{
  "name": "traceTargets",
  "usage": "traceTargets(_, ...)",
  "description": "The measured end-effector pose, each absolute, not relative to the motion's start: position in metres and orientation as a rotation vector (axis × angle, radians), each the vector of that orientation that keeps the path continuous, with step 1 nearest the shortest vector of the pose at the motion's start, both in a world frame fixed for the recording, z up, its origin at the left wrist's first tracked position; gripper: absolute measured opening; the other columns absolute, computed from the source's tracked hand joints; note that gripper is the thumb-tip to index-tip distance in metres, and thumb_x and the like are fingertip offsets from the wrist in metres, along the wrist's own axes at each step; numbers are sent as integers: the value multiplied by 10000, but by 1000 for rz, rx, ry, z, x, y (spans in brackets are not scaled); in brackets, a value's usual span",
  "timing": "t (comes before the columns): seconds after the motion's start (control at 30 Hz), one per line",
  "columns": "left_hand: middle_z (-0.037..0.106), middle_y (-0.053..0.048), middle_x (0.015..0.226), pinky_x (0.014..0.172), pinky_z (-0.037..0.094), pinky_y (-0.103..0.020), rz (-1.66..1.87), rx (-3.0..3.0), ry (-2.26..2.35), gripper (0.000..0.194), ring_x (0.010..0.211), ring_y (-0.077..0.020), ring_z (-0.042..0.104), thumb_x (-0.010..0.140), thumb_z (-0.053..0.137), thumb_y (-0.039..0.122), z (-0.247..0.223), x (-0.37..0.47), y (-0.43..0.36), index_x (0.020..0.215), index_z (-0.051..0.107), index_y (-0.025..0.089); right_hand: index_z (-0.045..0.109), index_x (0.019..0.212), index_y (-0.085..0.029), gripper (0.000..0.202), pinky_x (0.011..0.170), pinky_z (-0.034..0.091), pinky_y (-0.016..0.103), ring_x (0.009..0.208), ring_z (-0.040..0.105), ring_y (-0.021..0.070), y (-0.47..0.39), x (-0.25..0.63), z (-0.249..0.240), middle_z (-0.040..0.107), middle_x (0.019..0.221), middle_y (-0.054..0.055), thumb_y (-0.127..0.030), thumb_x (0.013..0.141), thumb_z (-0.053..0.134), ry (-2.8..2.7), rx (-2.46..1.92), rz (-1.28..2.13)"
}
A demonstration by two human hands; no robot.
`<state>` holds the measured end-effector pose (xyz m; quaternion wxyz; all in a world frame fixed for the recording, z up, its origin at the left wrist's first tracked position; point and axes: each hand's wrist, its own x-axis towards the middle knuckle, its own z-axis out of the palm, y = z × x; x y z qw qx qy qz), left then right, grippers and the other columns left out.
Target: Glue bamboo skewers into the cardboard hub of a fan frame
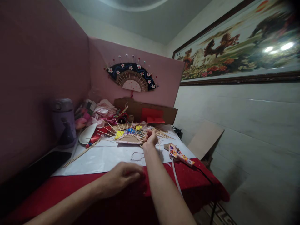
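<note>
A half-round cardboard piece [130,138] with thin sticks fanning out from its curved edge lies on the white sheet [105,161]. At its right end is my right hand [150,139], its fingers curled in; what they hold, if anything, is too small to name. My left hand [124,178] hovers over the front edge of the table, palm down, its fingers bent and somewhat blurred, touching nothing visible. To the right of my right hand, a flower-patterned glue gun [180,155] lies with a glue stick [175,176] reaching toward the front.
A purple bottle [63,123], a dark phone-like slab [52,161] and a white dish [88,133] stand or lie at left. Behind are pink cloth [105,108], loose sticks [164,134] and cardboard [172,115]. A decorated fan [131,76] hangs on the pink panel.
</note>
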<state>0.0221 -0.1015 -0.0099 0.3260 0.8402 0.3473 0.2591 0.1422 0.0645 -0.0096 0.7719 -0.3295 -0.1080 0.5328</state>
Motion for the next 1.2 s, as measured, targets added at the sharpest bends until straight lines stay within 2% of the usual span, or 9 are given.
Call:
traceTargets(0.07, 593, -91, 1194, 972, 347, -404, 713, 2330, 1120, 387, 1119, -263, 509, 844, 414, 389, -20, 13, -89, 1160, 584, 246, 530, 597, -138, 367, 287, 175, 165, 334, 302, 27, 65, 142, -10, 434, 471, -44, -413, 819, 430, -228, -715, 1170)
traceTargets(0.17, 292, -112, 1428, 1050, 170, -488, 425, 2526, 1135, 587, 1301, -297, 247, 820, 406, 475, -28, 11, -93, 1353, 339, 237, 521, 602, -139, 354, 287, 169, 164, 324, 291, 25, 64, 141, -10, 411, 456, -54, -391, 828, 419, -223, -712, 1198)
traceTargets(0.27, 151, -109, 1453, 1060, 156, -474, 216, 2539, 937, 688, 1326, -290, 145, 794, 419, 519, -30, 27, -117, 1392, 226, 237, 508, 609, -149, 333, 288, 169, 166, 308, 277, 27, 61, 140, -11, 389, 440, -66, -369, 836, 406, -224, -710, 1234)
traceTargets(0.33, 281, -117, 1418, 1048, 204, -479, 251, 2456, 805, 637, 1303, -314, 227, 773, 466, 510, -32, 39, -130, 1344, 366, 245, 498, 605, -154, 322, 287, 169, 169, 298, 273, 30, 59, 139, -12, 382, 428, -71, -359, 834, 404, -227, -718, 1253)
traceTargets(0.43, 574, -61, 1227, 946, 389, -376, 531, 2150, 691, 334, 1146, -279, 489, 761, 542, 419, -32, 44, -128, 1062, 643, 318, 500, 608, -159, 313, 287, 170, 179, 295, 274, 39, 57, 138, -12, 385, 420, -72, -361, 828, 404, -236, -732, 1254)
traceTargets(0.5, 673, -83, 1031, 818, 474, -359, 845, 1772, 866, 248, 977, -269, 598, 724, 607, 353, -27, 36, -114, 936, 678, 245, 502, 609, -160, 305, 289, 170, 184, 303, 275, 41, 58, 137, -12, 393, 426, -69, -368, 817, 423, -252, -731, 1231)
traceTargets(0.63, 650, -122, 755, 558, 516, -302, 1322, 732, 1202, 120, 635, -209, 645, 689, 632, 166, -16, 15, -67, 792, 589, 121, 505, 604, -157, 300, 299, 167, 182, 334, 292, 36, 60, 134, -11, 434, 463, -54, -393, 787, 481, -297, -709, 1171)
traceTargets(0.73, 597, -98, 683, 488, 522, -307, 1477, 346, 1104, 124, 573, -210, 640, 703, 578, 58, -17, 9, -32, 795, 520, 119, 509, 596, -154, 329, 304, 167, 183, 345, 302, 38, 59, 132, -10, 437, 472, -48, -421, 786, 478, -339, -698, 1156)
traceTargets(1.2, 583, -29, 575, 496, 544, -234, 1661, 442, 1078, 136, 509, -127, 614, 693, 580, 17, -22, 18, 16, 649, 512, 126, 539, 524, -150, 388, 369, 209, 217, 365, 333, 58, 52, 121, -4, 471, 442, -26, -438, 780, 488, -520, -744, 1049)
